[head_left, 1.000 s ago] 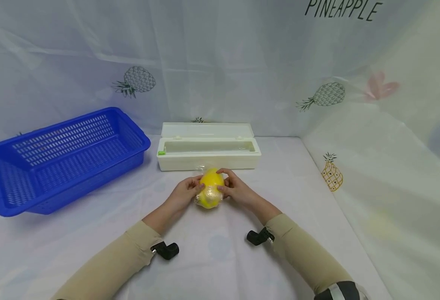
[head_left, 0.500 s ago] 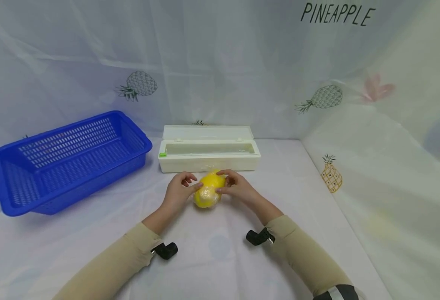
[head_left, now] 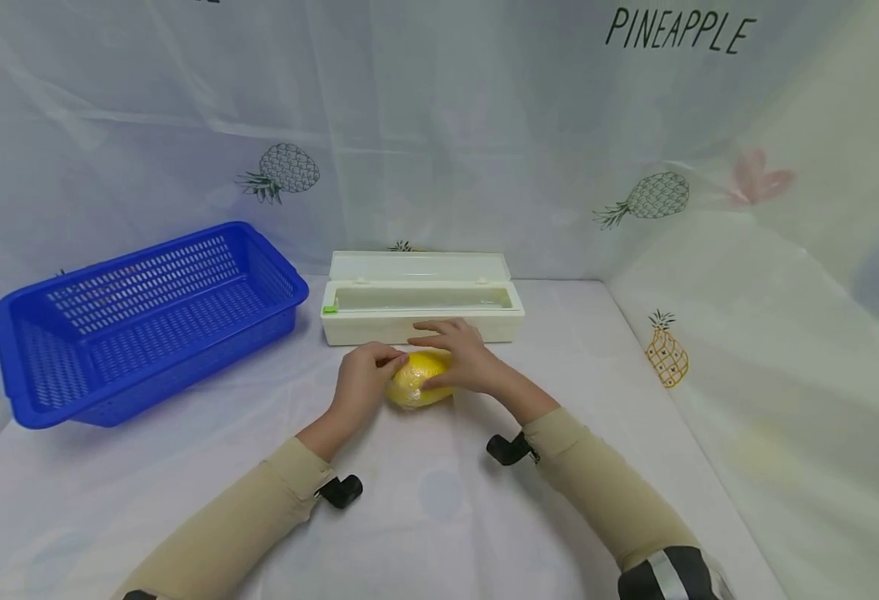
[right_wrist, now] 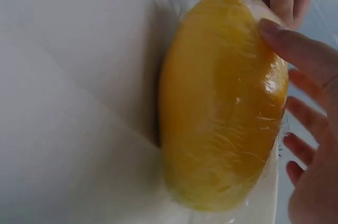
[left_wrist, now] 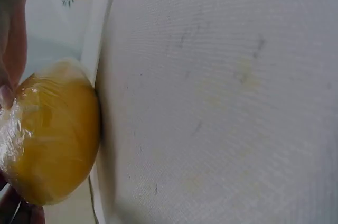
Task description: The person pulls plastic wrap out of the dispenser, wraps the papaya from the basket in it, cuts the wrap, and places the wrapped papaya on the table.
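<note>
A yellow oval fruit [head_left: 413,383], wrapped in clear cling film, lies on the white cloth between my hands; its exact kind is hard to tell. At its left end my left hand [head_left: 360,379] pinches the film between thumb and fingers. My right hand [head_left: 465,358] arches over the right side. In the right wrist view, the thumb [right_wrist: 290,49] touches the wrapped surface, while the other fingers spread loosely behind it. Glossy creases show in the film around the fruit [left_wrist: 58,139] in the left wrist view.
Just behind the hands stands a white cling film dispenser [head_left: 424,327] with its lid raised. A blue perforated plastic basket [head_left: 147,358] sits to the left. Pineapple-print cloth [head_left: 446,150] hangs behind and along the right side.
The fruit has turned from upright to lying more sideways. My left fingers have closed at its left end, and my right fingers have lifted and straightened above it.
</note>
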A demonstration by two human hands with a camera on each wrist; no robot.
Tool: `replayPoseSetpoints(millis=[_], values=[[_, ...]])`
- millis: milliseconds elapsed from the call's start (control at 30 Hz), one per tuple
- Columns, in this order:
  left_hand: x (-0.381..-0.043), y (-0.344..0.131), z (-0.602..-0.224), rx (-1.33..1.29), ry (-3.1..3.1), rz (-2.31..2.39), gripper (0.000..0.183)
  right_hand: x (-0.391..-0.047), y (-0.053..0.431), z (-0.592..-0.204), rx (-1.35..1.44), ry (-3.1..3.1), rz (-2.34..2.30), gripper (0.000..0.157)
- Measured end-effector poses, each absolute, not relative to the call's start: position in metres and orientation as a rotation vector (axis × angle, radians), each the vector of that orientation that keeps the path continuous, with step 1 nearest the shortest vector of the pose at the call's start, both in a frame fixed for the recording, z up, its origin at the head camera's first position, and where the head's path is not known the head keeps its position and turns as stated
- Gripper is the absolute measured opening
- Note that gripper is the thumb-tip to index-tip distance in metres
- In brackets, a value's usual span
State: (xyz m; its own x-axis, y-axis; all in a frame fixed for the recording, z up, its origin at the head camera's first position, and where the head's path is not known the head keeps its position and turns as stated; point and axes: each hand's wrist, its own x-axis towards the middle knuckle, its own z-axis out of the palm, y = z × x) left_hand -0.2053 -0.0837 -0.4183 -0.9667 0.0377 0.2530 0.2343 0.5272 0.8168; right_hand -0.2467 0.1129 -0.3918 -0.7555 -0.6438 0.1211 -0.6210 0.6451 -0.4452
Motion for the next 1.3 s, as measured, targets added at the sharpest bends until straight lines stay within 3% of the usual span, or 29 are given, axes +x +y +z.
replayPoseSetpoints(millis=[233,367,667,900,1300], values=[[-0.207,-0.085,-0.421,-0.263,-2.642,-1.447,0.037,-0.265,0.104,-0.382,-1.006,2.513,-0.749,0.081],[-0.209,-0.084,-0.422,-0.256,-2.644,-1.437,0.037,-0.273,0.1,-0.381,-0.95,2.429,-0.737,0.08],[-0.218,-0.086,-0.428,0.049,-2.64,-1.723,0.041,-0.276,0.102,-0.384,-0.879,2.465,-0.768,0.063],[-0.225,-0.088,-0.433,0.008,-2.671,-1.854,0.042,-0.276,0.116,-0.39,-0.795,2.4,-0.9,0.06],[-0.219,-0.072,-0.429,-0.136,-2.688,-1.88,0.037,-0.249,0.133,-0.405,-0.65,2.39,-1.161,0.073]])
